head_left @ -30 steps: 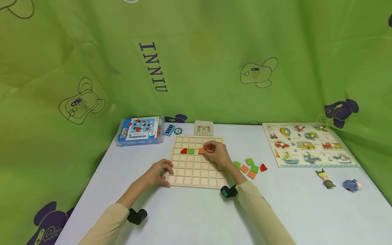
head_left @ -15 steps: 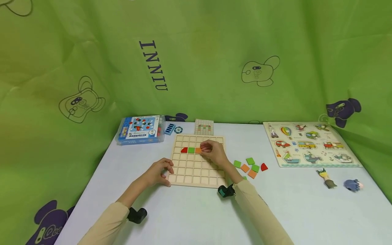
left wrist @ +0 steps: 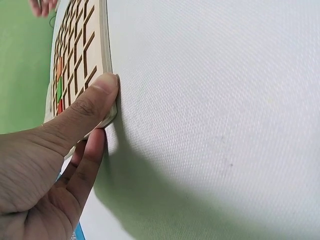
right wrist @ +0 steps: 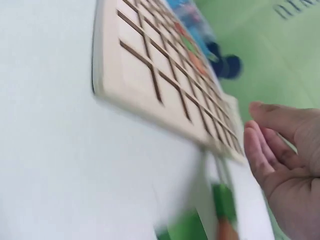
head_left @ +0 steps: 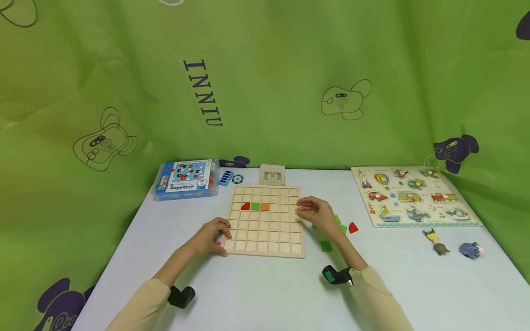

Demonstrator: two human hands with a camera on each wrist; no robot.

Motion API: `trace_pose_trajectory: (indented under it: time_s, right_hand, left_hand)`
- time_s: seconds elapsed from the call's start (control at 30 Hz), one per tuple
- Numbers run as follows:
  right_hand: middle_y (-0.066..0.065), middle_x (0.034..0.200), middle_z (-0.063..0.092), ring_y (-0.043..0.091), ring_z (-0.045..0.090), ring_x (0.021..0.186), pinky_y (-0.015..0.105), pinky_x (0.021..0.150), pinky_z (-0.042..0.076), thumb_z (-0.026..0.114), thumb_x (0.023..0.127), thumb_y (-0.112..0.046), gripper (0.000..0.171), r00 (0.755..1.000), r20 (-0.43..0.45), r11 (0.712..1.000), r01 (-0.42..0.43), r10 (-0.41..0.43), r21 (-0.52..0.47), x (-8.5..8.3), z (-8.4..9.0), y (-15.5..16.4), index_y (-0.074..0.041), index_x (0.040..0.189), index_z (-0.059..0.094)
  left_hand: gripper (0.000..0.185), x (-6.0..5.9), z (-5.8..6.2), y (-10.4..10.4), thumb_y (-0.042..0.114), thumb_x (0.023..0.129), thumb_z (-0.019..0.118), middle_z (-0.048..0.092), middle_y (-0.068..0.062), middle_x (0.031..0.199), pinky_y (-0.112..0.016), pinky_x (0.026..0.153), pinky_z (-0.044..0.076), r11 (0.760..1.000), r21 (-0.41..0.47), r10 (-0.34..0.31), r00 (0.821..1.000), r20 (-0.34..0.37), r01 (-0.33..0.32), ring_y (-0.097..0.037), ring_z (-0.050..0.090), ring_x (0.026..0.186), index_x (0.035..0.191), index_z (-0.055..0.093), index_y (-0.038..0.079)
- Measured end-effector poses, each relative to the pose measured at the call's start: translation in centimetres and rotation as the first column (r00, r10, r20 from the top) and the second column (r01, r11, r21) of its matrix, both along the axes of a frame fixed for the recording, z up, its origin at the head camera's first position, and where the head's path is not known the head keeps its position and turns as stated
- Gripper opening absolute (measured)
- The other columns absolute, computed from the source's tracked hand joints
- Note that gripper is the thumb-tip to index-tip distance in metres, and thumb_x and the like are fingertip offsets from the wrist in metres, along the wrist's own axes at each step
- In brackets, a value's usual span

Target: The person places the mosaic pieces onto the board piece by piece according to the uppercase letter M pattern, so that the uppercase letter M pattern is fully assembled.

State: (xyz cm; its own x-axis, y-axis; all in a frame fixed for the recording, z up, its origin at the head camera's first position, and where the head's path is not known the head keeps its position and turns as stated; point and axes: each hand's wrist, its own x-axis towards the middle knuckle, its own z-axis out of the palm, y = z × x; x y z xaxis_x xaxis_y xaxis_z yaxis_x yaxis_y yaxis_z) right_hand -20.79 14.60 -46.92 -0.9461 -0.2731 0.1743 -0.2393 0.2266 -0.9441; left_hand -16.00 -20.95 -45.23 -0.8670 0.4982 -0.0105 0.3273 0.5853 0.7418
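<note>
a wooden grid board [head_left: 265, 220] lies flat on a pale table [head_left: 256, 294]. the left hand [head_left: 209, 236] grips its near left corner, thumb pressed to the edge. the right hand [head_left: 319, 215] hovers just past the board's right edge, fingers loose and holding nothing, above loose green tiles [head_left: 326, 246]. a red, a green and an orange tile [head_left: 265, 207] sit side by side in the board's second row.

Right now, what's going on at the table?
A person is filling a wooden grid board with coloured tiles. The left hand grips the board's near left corner. Red, green and orange tiles sit in a row. The right hand, empty, is over the loose tiles beside the board.
</note>
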Motion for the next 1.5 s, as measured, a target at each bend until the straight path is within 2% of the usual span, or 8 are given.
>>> trace_pose_trajectory:
  time_s: [0.23, 0.33, 0.57, 0.73, 1.0, 1.23, 1.37, 1.5]
  right_hand:
    - [0.027, 0.114, 0.062, 0.031, 0.062, 0.102, 0.016, 0.083, 0.047, 0.069, 0.087, -0.003, 0.033, 0.995, -0.019, 0.995, 0.099, -0.098, 0.030, 2.8, 0.3, 6.0, 0.005, 0.118, 0.060]
    - [0.029, 0.111, 0.062, 0.024, 0.064, 0.098, 0.016, 0.080, 0.049, 0.068, 0.086, -0.001, 0.032, 0.995, -0.042, 0.995, 0.095, -0.094, 0.019, 4.2, 0.1, 7.5, 0.006, 0.117, 0.059]
    - [0.029, 0.101, 0.064, 0.017, 0.067, 0.089, 0.021, 0.074, 0.053, 0.069, 0.079, 0.012, 0.033, 0.995, -0.099, 0.999, -0.005, 0.008, 0.032, 7.5, -1.2, 7.5, 0.012, 0.111, 0.060]
    - [0.018, 0.098, 0.068, 0.014, 0.065, 0.079, 0.021, 0.067, 0.053, 0.074, 0.074, 0.013, 0.038, 0.984, -0.179, 0.987, 0.044, -0.015, 0.156, 8.7, -2.0, 6.8, 0.007, 0.110, 0.063]
    - [0.006, 0.087, 0.068, 0.006, 0.058, 0.068, 0.019, 0.061, 0.051, 0.077, 0.073, 0.008, 0.029, 0.970, -0.242, 0.963, 0.091, -0.027, 0.254, 8.8, -2.5, 6.1, 0.002, 0.100, 0.067]
    - [0.017, 0.096, 0.070, 0.015, 0.065, 0.076, 0.021, 0.066, 0.054, 0.076, 0.074, 0.009, 0.032, 0.984, -0.132, 0.982, 0.133, -0.116, 0.130, 8.4, -1.8, 5.0, 0.007, 0.105, 0.066]
    - [0.024, 0.100, 0.068, 0.021, 0.068, 0.081, 0.020, 0.069, 0.053, 0.073, 0.076, 0.011, 0.032, 0.986, -0.060, 0.986, 0.158, -0.155, 0.050, 6.8, -1.4, 4.2, 0.011, 0.107, 0.064]
    - [0.028, 0.101, 0.066, 0.015, 0.068, 0.083, 0.017, 0.071, 0.052, 0.072, 0.078, 0.010, 0.031, 0.985, -0.023, 0.985, 0.173, -0.173, -0.008, 4.9, -1.5, 3.5, 0.013, 0.107, 0.063]
  left_hand:
    - [0.033, 0.1, -0.2, -0.5, -0.005, 0.062, 0.085, 0.052, -0.021, 0.117, -0.026, 0.064, 0.049, 1.000, 0.014, 0.007, 1.000, -0.007, -0.006, -0.036, 0.048, 0.105, 0.086, 0.062, -0.002]
    - [0.034, 0.1, -0.3, -0.7, -0.006, 0.062, 0.085, 0.052, -0.020, 0.117, -0.026, 0.065, 0.050, 1.000, 0.005, 0.022, 1.000, 0.000, -0.022, -0.034, 0.048, 0.105, 0.086, 0.062, -0.001]
    - [0.034, 0.2, -0.3, -0.8, -0.007, 0.062, 0.084, 0.052, -0.020, 0.117, -0.025, 0.065, 0.050, 1.000, 0.012, 0.029, 0.999, 0.016, -0.029, -0.033, 0.047, 0.105, 0.086, 0.061, -0.002]
    - [0.034, 0.2, -0.4, -0.8, -0.007, 0.062, 0.084, 0.051, -0.020, 0.117, -0.026, 0.064, 0.050, 1.000, 0.019, 0.022, 1.000, 0.008, -0.022, -0.034, 0.048, 0.104, 0.086, 0.061, -0.003]
    - [0.034, 0.2, -0.4, -0.9, -0.006, 0.062, 0.085, 0.051, -0.020, 0.117, -0.026, 0.065, 0.049, 1.000, 0.016, 0.026, 0.999, 0.021, -0.026, -0.034, 0.047, 0.105, 0.086, 0.062, -0.002]
    - [0.033, 0.2, -0.2, -0.6, -0.005, 0.062, 0.085, 0.052, -0.020, 0.117, -0.028, 0.064, 0.050, 1.000, 0.016, 0.018, 1.000, 0.024, -0.019, -0.036, 0.046, 0.106, 0.086, 0.062, -0.002]
    - [0.033, 0.2, 0.0, -0.4, -0.006, 0.063, 0.084, 0.051, -0.021, 0.118, -0.028, 0.064, 0.050, 1.000, 0.021, 0.019, 0.999, 0.033, -0.020, -0.036, 0.046, 0.107, 0.086, 0.062, -0.002]
    - [0.033, 0.2, 0.1, -0.2, -0.007, 0.063, 0.084, 0.051, -0.022, 0.118, -0.028, 0.065, 0.050, 1.000, 0.030, 0.005, 0.999, 0.036, -0.006, -0.036, 0.047, 0.106, 0.087, 0.061, -0.003]
